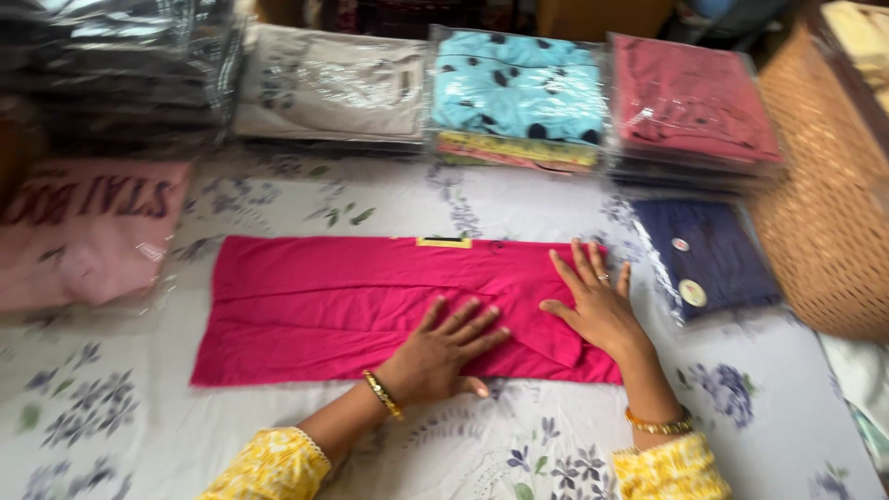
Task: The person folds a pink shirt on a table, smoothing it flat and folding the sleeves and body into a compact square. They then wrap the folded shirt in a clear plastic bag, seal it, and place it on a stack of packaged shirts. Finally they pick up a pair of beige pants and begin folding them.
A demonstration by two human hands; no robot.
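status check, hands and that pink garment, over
Left hand and right hand both flat, palms down on the folded pink garment. Garment lies long on the floral sheet. Navy packaged shirt close beside the right hand, not touching.

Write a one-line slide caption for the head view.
Left hand and right hand press flat on a folded pink garment beside stacked packaged clothes.

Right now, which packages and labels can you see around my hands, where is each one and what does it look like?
Dark stack: far left, clear bags.
Beige pack: back row, clear bag.
Turquoise pack: back centre, dark spots, tops a stack.
Red pack: back right, tops a stack.
Navy pack: beside right hand, two round stickers.
Pale pink pack: left, printed lettering.
Yellow label: small, on magenta garment under left hand.
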